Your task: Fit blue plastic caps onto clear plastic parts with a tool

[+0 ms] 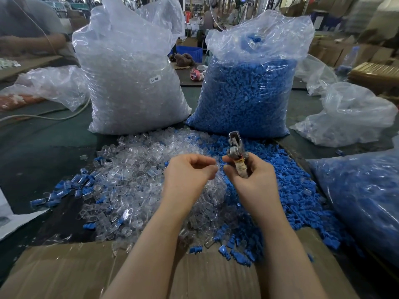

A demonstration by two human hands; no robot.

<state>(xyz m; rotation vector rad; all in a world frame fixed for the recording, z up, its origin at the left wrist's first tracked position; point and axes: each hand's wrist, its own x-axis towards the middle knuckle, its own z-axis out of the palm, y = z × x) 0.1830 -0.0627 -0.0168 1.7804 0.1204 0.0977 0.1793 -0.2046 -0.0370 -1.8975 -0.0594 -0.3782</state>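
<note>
- Above the near middle of the heaps, the right hand [254, 180] grips a metal tool [236, 152], its head pointing up and away.
- Just left of it, the left hand [190, 173] has curled fingers; whether it pinches anything I cannot tell.
- Clear plastic parts [133, 167] lie heaped to the left, blue caps [287, 182] to the right.
- Far behind stand a bag of clear parts [131, 83] and a bag of blue caps [244, 93].

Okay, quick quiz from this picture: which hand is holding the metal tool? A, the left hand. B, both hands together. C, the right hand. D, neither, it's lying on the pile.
C: the right hand grips the wrapped handle of the metal tool, its head pointing up, while the left hand is beside it with fingers curled, apart from the tool.
</note>
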